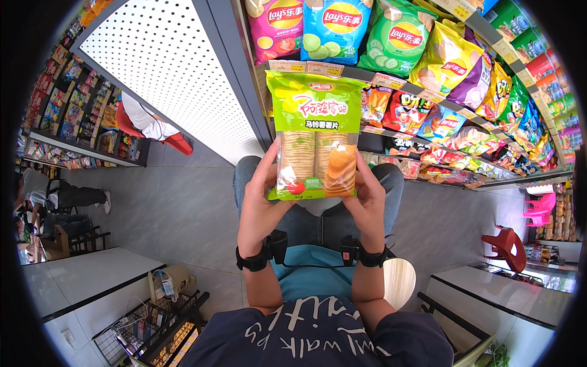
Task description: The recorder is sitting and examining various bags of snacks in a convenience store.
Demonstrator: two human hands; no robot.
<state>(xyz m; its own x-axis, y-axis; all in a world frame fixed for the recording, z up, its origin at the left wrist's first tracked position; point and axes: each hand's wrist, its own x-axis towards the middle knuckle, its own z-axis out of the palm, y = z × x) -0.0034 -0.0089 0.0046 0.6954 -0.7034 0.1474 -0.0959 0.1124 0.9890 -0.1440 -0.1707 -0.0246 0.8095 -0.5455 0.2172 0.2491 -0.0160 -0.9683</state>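
A green bag of potato chips [317,137] with a see-through lower half is held upright above my lap, its printed front towards me. Two stacks of round chips show through the clear film. My left hand [261,202] grips its lower left side, and my right hand [368,195] grips the lower right. Some fingers of both hands are hidden behind the bag. Just beyond it, a snack shelf carries a pink Lay's bag [276,32], a blue Lay's bag [337,32] and a green Lay's bag [396,39], with price tags along the shelf edge.
A white perforated end panel [179,78] stands left of the shelf. Another person in white sits on a red chair [176,144] behind it; more people are at far left. A red stool [506,250] and a pink chair [541,209] stand right. White counters [91,280] lie behind me.
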